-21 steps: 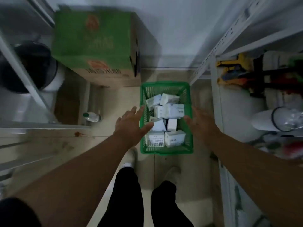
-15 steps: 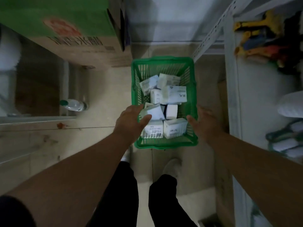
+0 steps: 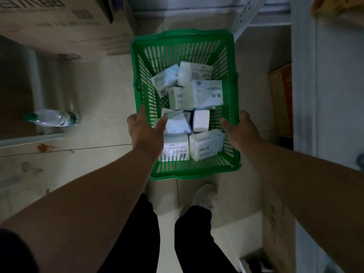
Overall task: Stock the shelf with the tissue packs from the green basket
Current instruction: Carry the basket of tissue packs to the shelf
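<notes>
A green plastic basket stands on the tiled floor in front of my feet. Several white tissue packs lie jumbled inside it. My left hand reaches over the basket's left rim with fingers spread, its thumb above a pale pack. My right hand hovers over the right rim, fingers straight and holding nothing. The white shelf upright rises just right of the basket.
A large cardboard box sits at the upper left. A clear water bottle with a green cap lies on the floor to the left. A flat cardboard piece lies by my right leg. My shoe stands just behind the basket.
Both hands have dropped closer to the basket and now sit over its two side rims. The camera has tilted down and nearer, so the basket looks larger.
</notes>
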